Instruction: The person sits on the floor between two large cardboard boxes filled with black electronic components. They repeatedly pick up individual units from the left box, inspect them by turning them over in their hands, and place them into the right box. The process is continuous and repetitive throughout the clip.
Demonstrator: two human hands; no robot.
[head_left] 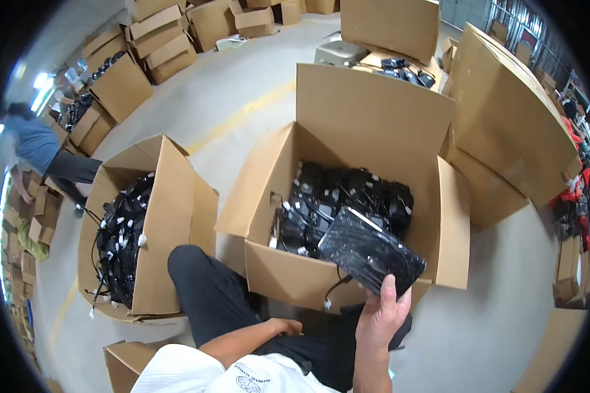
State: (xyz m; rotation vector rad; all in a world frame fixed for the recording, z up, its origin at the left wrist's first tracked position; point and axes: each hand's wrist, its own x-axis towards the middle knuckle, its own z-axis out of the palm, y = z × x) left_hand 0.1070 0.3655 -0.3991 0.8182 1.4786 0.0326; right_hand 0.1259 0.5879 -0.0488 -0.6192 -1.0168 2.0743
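Note:
My right hand is closed on the near end of a flat black panel that looks wrapped in shiny plastic film. A dark cable with a white connector hangs beside it. The panel is tilted over the front edge of an open cardboard box. Inside that box lie several black units with cables and small white plugs. My left hand rests on my lap, apart from the panel; its fingers are mostly hidden.
At my left stands another open carton, filled with black cabled parts. A tall carton rises at the right. Behind, a box top holds black parts beside a grey bin. A person bends at the far left.

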